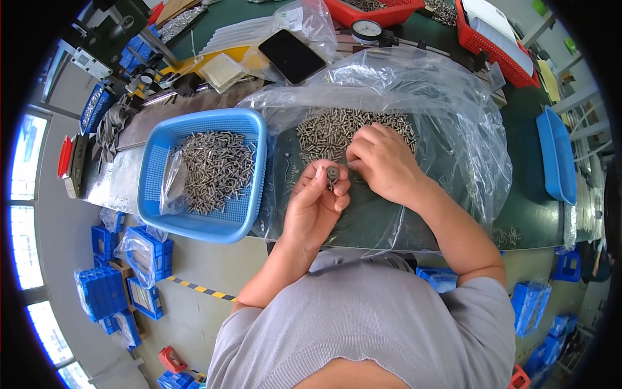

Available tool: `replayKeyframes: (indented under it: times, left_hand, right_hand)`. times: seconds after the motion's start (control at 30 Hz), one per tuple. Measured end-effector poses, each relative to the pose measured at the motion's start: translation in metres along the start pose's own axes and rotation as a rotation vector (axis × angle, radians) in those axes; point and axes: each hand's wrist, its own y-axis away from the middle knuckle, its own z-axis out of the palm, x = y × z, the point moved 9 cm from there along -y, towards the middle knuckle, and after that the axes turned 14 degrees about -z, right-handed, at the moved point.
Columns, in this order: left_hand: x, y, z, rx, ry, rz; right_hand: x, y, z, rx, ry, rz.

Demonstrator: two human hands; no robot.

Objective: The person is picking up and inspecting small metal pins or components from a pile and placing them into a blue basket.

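My left hand (315, 202) is palm up in front of the pile, its thumb and fingers closed on a small round grey metal piece (332, 174) with a hole in its face. Below that piece a thin metal bit shows between the fingers. Close by on the right, my right hand (383, 162) is curled palm down at the near edge of a pile of small metal pins (324, 133). Its fingertips are pressed together, and what they hold, if anything, is hidden. The pins lie on a clear plastic bag (447, 149) spread over the green table.
A blue plastic basket (146, 172) with many similar pins stands left of my hands. Beyond the bag lie a black phone (291, 56) and a round dial gauge (367, 31). Red baskets (495, 48) stand at the back, and a blue tray (556, 155) sits at the right edge.
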Motion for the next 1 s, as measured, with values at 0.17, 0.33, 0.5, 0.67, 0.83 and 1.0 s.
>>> replayKeyframes:
  times: [0.17,0.33,0.5,0.67,0.83,1.0]
  left_hand:
    - [-0.001,0.001,0.003,0.025,-0.013,-0.008]
    - [-0.003,0.000,-0.001,0.043,-0.042,-0.031]
    - [-0.003,0.000,0.001,0.065,-0.048,-0.028]
    - [-0.004,0.000,0.002,0.082,-0.054,-0.031]
    - [-0.004,0.001,0.002,0.074,-0.053,-0.036]
    - [-0.004,0.000,0.001,0.088,-0.062,-0.040]
  right_hand:
    - [0.011,0.001,-0.014,0.108,-0.305,0.143]
    - [0.009,0.008,-0.001,0.067,-0.923,0.400]
    - [0.007,0.011,0.004,0.023,-0.983,0.421]
    - [0.003,0.010,0.007,0.074,-1.031,0.413]
    - [0.000,0.008,0.000,0.060,-0.901,0.374]
    - [0.002,0.008,0.006,0.046,-0.994,0.391]
